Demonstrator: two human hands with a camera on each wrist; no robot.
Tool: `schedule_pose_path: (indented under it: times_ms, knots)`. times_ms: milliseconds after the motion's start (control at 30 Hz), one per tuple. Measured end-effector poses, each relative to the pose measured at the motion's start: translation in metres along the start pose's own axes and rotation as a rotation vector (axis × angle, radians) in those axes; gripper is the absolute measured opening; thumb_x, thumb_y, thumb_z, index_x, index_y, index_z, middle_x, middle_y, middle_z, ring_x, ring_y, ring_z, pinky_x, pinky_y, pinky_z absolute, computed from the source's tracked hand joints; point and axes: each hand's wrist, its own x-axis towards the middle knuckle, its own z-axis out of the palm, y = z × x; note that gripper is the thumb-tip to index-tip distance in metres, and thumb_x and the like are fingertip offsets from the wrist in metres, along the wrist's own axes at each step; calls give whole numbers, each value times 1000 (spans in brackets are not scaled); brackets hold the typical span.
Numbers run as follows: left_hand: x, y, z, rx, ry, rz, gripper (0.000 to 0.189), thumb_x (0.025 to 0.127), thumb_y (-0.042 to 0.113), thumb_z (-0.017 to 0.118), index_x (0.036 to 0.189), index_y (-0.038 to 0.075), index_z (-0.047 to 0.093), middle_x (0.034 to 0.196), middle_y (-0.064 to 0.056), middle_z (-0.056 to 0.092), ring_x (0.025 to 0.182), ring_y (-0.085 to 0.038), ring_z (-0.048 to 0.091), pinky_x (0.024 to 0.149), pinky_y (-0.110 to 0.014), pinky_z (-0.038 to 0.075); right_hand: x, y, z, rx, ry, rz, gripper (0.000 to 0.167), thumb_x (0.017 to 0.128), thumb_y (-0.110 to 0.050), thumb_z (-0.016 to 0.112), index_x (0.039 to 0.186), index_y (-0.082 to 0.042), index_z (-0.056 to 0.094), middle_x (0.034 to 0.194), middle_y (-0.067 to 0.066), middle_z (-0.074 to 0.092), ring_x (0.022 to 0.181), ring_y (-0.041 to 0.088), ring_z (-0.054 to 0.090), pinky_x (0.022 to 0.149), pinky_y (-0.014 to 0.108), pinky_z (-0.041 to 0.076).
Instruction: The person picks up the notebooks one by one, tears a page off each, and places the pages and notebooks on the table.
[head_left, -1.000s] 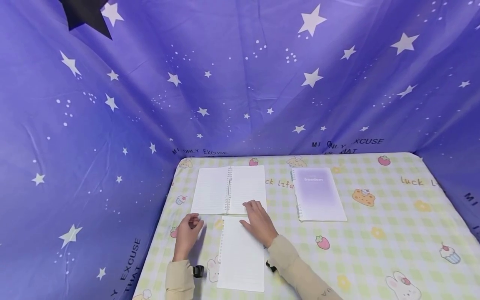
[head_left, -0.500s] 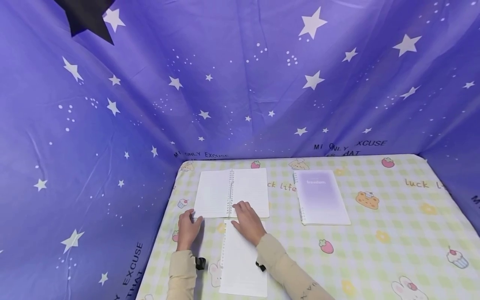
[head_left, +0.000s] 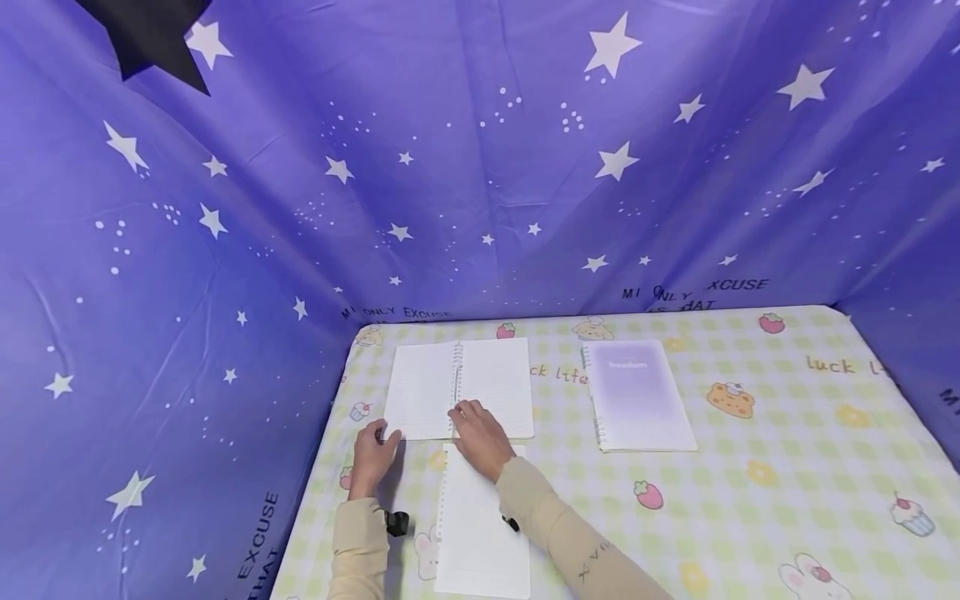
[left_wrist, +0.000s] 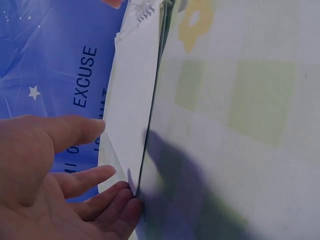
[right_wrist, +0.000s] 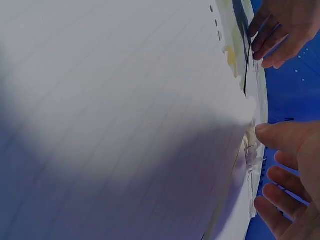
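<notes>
Brace first, then work small

White-paged, ring-bound notebook (head_left: 495, 379) lies open, far left on the green-checked tablecloth (head_left: 585, 533). Left hand (head_left: 373, 461), loosely spread, touches its near corner; right hand (head_left: 482, 442), half-open, no visible grip, at the clear ring spine (head_left: 457, 364). I'd brace the corner, work rings by fingertip, avoid dragging the white punched sheet (head_left: 480, 529)

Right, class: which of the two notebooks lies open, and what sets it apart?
The left notebook: white pages spread either side of its rings. The right notebook is closed, purple "freedom" cover facing up.
</notes>
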Motion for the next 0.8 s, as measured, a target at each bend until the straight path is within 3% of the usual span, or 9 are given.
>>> schedule_pose_path:
  times_ms: [233, 400, 533, 700, 800]
  knots:
    - [2, 1, 2, -23, -26, -37, 52, 95, 12, 60, 135, -18, 46, 131, -38, 52, 124, -48, 52, 105, -55, 44, 7, -5, 6, -19, 1, -12, 39, 86, -24, 78, 118, -6, 65, 117, 7, 61, 110, 21, 55, 93, 31, 50]
    - [-1, -3, 0, -21, -3, -51, 51, 94, 10, 61, 133, -19, 47, 129, -38, 53, 121, -48, 53, 104, -56, 44, 10, -13, 12, -139, -1, -70, 32, 85, -24, 78, 110, -8, 68, 110, 4, 61, 102, 18, 56, 84, 28, 52]
    - [-4, -6, 0, -4, -7, -37, 51, 92, 10, 63, 131, -20, 49, 126, -38, 54, 118, -48, 53, 104, -56, 44, 10, -16, 15, -200, 11, -66, 30, 84, -27, 79, 106, -10, 70, 107, 3, 62, 98, 17, 56, 79, 27, 52]
    - [-6, -5, 2, 81, -35, -11, 57, 90, 14, 66, 130, -22, 47, 129, -40, 48, 123, -53, 46, 108, -59, 39, 12, -17, 19, -234, 46, -55, 19, 87, -16, 75, 103, -10, 70, 102, 4, 62, 95, 18, 55, 74, 27, 51]
    - [-6, -1, 3, 89, -45, -27, 62, 90, 17, 66, 133, -21, 43, 136, -41, 42, 128, -55, 39, 110, -61, 34, 15, -18, 18, -243, 37, -27, 14, 90, -11, 70, 104, -10, 69, 102, 4, 62, 93, 18, 53, 73, 28, 49]
